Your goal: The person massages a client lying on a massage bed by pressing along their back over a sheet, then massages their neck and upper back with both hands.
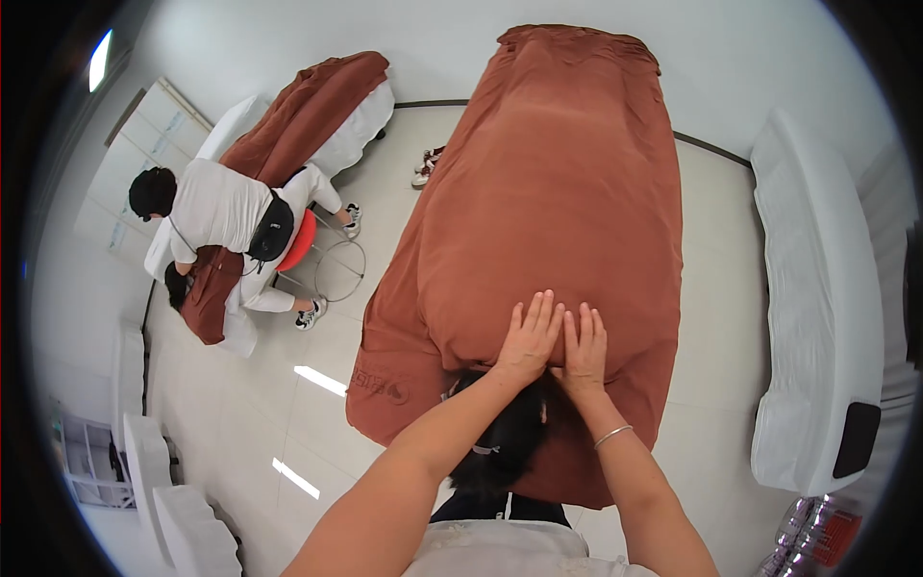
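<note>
A person lies on a massage table under a reddish-brown sheet (567,183). The person's dark-haired head (505,433) is at the near end, below my forearms, with a hair tie in the hair. My left hand (532,338) rests on the sheet over the upper back, fingers stretched out and pointing away from me. Close beside it, my right hand (585,354) lies in the same way, its fingers also extended. Neither hand grips anything. A thin bracelet (612,436) circles my right wrist.
At left, a co-worker (221,202) sits on a red stool (300,240), bent over another covered person. A white-covered table (812,308) stands along the right wall. Shoes (426,168) lie on the floor beside my table. Shiny metallic objects (803,529) stand at lower right.
</note>
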A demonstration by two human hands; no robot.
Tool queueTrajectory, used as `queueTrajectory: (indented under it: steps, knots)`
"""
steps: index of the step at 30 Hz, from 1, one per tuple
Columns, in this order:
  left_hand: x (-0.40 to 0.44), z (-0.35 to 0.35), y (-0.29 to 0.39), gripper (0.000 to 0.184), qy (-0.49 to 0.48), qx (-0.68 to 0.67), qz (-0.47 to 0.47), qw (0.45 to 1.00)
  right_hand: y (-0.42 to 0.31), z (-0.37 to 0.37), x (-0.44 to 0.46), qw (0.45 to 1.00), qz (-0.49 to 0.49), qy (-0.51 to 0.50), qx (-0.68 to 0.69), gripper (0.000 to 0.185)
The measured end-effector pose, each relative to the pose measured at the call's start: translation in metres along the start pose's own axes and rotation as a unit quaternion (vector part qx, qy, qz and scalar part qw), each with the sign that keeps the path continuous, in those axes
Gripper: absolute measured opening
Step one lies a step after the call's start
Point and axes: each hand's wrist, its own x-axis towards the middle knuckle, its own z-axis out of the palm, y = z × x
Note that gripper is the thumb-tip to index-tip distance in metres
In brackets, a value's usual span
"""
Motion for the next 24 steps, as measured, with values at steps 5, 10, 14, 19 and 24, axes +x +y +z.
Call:
queueTrajectory:
  steps: [5, 10, 14, 19, 24]
  knots:
    - [-0.006, -0.012, 0.003, 0.083, -0.039, -0.05, -0.005, 0.998, 0.003, -0.006, -0.011, 1.0, -0.01, -0.008, 0.006, 0.085]
    - [0.002, -0.011, 0.005, 0.089, -0.007, -0.006, -0.008, 1.0, 0.012, -0.023, 0.002, 0.999, -0.017, -0.024, 0.042, 0.089]
    - [0.002, -0.012, -0.005, 0.09, -0.053, -0.029, -0.002, 0.998, 0.001, -0.015, 0.002, 1.0, -0.004, -0.03, 0.003, 0.089]
    - [0.001, -0.013, 0.001, 0.088, -0.033, -0.019, -0.005, 0.999, -0.006, -0.006, -0.004, 1.0, 0.013, -0.004, -0.02, 0.088]
    - [0.011, -0.026, 0.004, 0.091, -0.067, -0.02, -0.009, 0.997, 0.007, -0.025, 0.0, 0.998, -0.02, -0.052, 0.015, 0.098]
